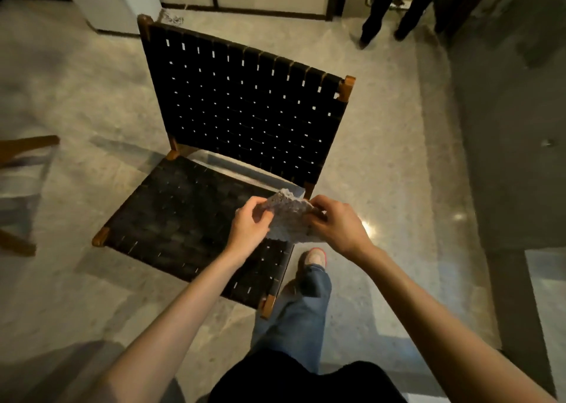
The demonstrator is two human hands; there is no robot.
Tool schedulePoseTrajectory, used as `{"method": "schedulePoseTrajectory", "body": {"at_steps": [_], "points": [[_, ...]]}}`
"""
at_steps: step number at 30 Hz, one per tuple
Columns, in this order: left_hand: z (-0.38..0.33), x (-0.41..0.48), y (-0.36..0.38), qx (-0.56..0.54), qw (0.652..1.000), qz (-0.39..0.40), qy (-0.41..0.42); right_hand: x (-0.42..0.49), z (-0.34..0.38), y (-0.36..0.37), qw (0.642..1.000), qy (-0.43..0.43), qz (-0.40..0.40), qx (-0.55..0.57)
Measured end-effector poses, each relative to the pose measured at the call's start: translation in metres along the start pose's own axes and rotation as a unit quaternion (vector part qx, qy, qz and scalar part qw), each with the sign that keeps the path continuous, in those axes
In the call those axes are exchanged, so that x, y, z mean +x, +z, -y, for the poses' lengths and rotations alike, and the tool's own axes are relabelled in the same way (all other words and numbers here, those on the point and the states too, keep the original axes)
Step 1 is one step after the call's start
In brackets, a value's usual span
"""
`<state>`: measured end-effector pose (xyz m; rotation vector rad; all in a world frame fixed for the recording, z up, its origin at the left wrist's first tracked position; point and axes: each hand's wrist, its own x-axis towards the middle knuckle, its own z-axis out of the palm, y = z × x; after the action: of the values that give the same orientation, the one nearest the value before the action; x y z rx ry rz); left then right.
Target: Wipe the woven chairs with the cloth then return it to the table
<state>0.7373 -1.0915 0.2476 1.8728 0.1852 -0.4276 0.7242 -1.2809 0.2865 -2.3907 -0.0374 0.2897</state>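
Observation:
A low chair (245, 105) with black woven straps and a brown wooden frame stands on the floor in front of me. Its seat (183, 219) lies below my hands. A pale grey cloth (286, 216) hangs in the air above the seat's right rear corner. My left hand (249, 225) pinches its left edge and my right hand (333, 222) grips its right edge. The cloth is stretched between both hands, and its lower part is partly hidden behind them.
The wooden frame of a second chair (21, 157) shows at the left edge. A dark table or counter (505, 127) fills the right side. Another person's legs (395, 7) stand at the top right. My own leg and shoe (312, 268) are beside the chair's front right corner.

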Motion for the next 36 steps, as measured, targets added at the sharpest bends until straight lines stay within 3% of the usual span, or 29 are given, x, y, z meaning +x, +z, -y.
{"method": "schedulePoseTrajectory", "body": {"at_steps": [9, 13, 17, 21, 22, 24, 27, 30, 33, 36], "points": [[-0.06, 0.096, 0.064, -0.098, 0.99, -0.098, -0.037, 0.109, -0.046, -0.076, 0.999, -0.027, 0.027, -0.023], [-0.09, 0.137, 0.081, -0.117, 0.981, -0.152, 0.001, 0.153, -0.055, -0.103, 0.999, -0.023, 0.02, -0.015], [-0.106, 0.177, 0.091, -0.169, 0.975, -0.143, -0.03, 0.185, -0.064, -0.114, 0.999, -0.02, 0.026, 0.034], [-0.118, 0.208, 0.099, -0.372, 0.912, -0.136, -0.105, 0.214, -0.08, -0.121, 0.996, -0.026, 0.056, 0.066], [-0.116, 0.212, 0.101, -0.374, 0.909, -0.148, -0.11, 0.221, -0.083, -0.123, 0.994, -0.031, 0.069, 0.073], [-0.106, 0.217, 0.107, -0.276, 0.943, -0.159, -0.094, 0.232, -0.088, -0.128, 0.991, -0.047, 0.103, 0.078], [-0.093, 0.217, 0.122, -0.157, 0.975, -0.108, -0.112, 0.249, -0.094, -0.142, 0.977, -0.111, 0.171, 0.059], [-0.089, 0.213, 0.148, -0.102, 0.976, -0.082, -0.172, 0.266, -0.1, -0.16, 0.953, -0.165, 0.245, 0.069], [-0.085, 0.196, 0.167, -0.025, 0.974, -0.126, -0.186, 0.278, -0.11, -0.172, 0.944, -0.167, 0.272, 0.085], [-0.085, 0.167, 0.175, -0.078, 0.963, -0.175, -0.192, 0.288, -0.121, -0.165, 0.953, -0.157, 0.254, 0.055]]}}
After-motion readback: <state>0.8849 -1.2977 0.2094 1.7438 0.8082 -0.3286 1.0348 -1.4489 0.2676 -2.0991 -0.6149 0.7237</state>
